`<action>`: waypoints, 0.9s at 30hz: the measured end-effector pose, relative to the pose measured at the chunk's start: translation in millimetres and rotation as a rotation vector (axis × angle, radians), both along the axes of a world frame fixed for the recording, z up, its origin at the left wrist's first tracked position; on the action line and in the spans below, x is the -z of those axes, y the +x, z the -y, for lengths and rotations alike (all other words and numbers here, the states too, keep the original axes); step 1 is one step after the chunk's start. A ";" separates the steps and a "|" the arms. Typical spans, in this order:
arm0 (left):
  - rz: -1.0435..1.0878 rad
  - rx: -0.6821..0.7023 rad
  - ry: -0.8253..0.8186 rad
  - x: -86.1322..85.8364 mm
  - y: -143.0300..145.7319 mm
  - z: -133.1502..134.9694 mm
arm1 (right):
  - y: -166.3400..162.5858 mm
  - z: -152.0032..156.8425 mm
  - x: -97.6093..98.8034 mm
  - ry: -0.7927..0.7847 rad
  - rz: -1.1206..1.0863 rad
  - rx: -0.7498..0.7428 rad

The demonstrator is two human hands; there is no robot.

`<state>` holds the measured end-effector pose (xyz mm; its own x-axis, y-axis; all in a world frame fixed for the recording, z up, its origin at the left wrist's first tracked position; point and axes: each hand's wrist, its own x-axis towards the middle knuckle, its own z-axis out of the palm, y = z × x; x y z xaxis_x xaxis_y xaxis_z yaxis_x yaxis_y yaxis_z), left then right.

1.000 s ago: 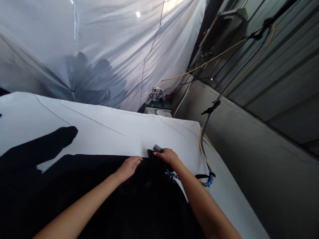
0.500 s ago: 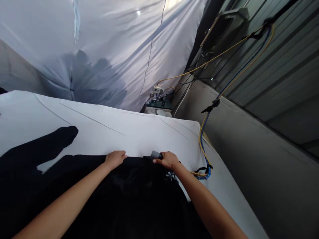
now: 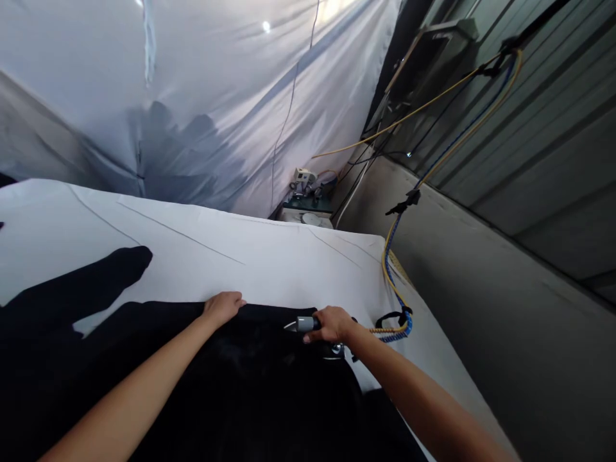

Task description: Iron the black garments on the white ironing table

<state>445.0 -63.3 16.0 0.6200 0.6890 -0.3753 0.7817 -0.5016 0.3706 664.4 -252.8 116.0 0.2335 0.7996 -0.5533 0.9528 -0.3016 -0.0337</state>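
Observation:
A black garment (image 3: 231,385) lies spread over a white padded table (image 3: 250,256). My left hand (image 3: 222,307) rests on the garment's far edge with its fingers curled over the cloth. My right hand (image 3: 333,324) is closed round the grey handle of a steam iron (image 3: 308,325), which sits on the garment near its right end. A sleeve of the garment (image 3: 81,289) stretches out to the left.
A blue and yellow hose (image 3: 392,282) hangs from overhead down to the iron at the table's right edge. White sheeting (image 3: 192,96) hangs behind the table. A small stand with equipment (image 3: 308,192) is at the back. A grey wall (image 3: 505,289) runs along the right.
My left hand slid left along the garment's far edge and stopped. My right hand drew the iron back toward me and turned its handle sideways.

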 end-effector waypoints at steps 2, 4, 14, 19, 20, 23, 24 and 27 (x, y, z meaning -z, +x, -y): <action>-0.003 -0.008 0.004 0.2 1.0 1.7 | 2.8 4.9 -1.6 -0.021 -0.002 -0.002; -0.001 -0.020 0.000 -2.4 0.6 3.1 | 5.4 7.3 -3.6 -0.029 0.003 -0.009; -0.153 -0.008 0.097 -22.8 -63.9 -43.4 | 14.4 -35.9 4.1 0.082 0.033 0.029; -0.149 -0.041 0.124 -20.1 -98.0 -58.6 | -8.7 -71.5 5.1 0.105 -0.007 -0.123; -0.131 -0.038 0.139 -19.2 -101.8 -59.1 | -15.9 -78.4 4.7 0.107 -0.007 -0.162; -0.074 -0.021 0.197 -13.7 -109.6 -58.9 | -37.6 -98.2 3.2 0.102 0.004 -0.246; -0.052 -0.016 0.222 -10.6 -111.4 -58.6 | -44.0 -104.4 2.6 0.099 0.011 -0.264; 0.037 -0.003 0.307 1.1 -115.2 -58.2 | -60.9 -121.6 0.9 0.077 0.036 -0.297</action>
